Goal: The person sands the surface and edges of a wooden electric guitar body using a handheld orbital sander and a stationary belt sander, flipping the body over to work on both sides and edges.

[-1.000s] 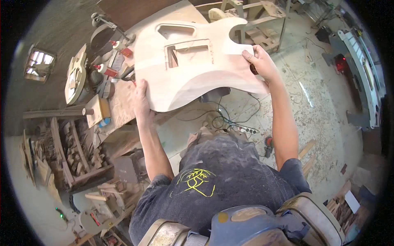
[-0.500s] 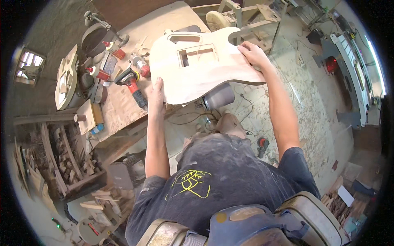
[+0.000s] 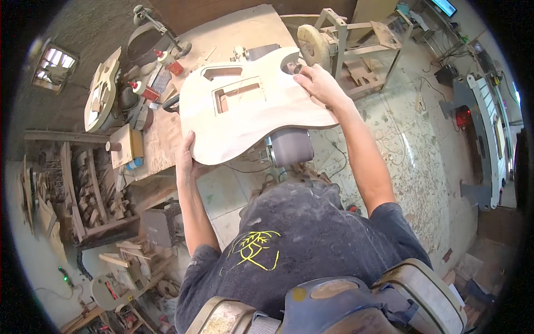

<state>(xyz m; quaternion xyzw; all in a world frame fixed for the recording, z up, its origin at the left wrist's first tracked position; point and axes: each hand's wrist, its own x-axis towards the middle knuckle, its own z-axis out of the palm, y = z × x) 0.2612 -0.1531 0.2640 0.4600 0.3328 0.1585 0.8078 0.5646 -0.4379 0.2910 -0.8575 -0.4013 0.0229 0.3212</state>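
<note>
A pale, unfinished wooden guitar body (image 3: 245, 125) with routed cavities is held out in front of me in both hands. My left hand (image 3: 187, 155) grips its near left edge, thumb on top and the other fingers hidden beneath. My right hand (image 3: 321, 88) is closed on the right side by the curved cutaway, its thumb over the upper face. Partly under the body's near edge sits a dark sanding drum (image 3: 292, 147). From this view I cannot tell whether the wood touches the drum.
Behind is a wooden workbench (image 3: 239, 28) with red-and-white glue bottles (image 3: 169, 62) and a lamp (image 3: 161, 33). Another guitar body (image 3: 102, 92) stands at the left. A wooden frame with a round wheel (image 3: 313, 45) is at the far right of the bench. Wood scraps (image 3: 103, 195) fill a lower-left rack.
The guitar body has moved left and closer to me, with both hands still holding it. It now covers most of the red-and-black power tool on the bench. The view has shifted slightly.
</note>
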